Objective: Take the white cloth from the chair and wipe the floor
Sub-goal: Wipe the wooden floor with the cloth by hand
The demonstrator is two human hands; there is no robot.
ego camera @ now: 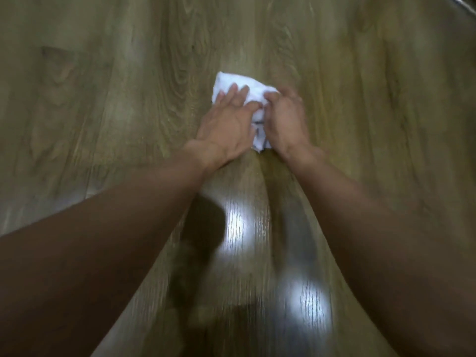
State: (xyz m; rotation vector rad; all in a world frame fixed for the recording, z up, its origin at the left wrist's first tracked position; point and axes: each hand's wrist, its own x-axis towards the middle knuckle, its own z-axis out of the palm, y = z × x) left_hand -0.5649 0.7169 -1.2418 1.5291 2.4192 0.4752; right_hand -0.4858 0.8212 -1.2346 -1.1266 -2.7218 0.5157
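A bunched white cloth (pixel 233 83) lies on the wooden floor (pixel 116 104) in the middle of the view. My left hand (pixel 226 124) lies flat on it with straight fingers pressing down on its left part. My right hand (pixel 284 119) covers the cloth's right part, its fingers curled over and gripping the fabric. Much of the cloth is hidden under both hands. Both bare forearms reach forward from the bottom of the frame. The picture is blurred by motion.
Light wood-grain planks fill the whole view, with bright glare patches (pixel 238 228) and dark shadows (pixel 203 228) between my forearms. A thin metal piece (pixel 463 1) shows at the top right corner.
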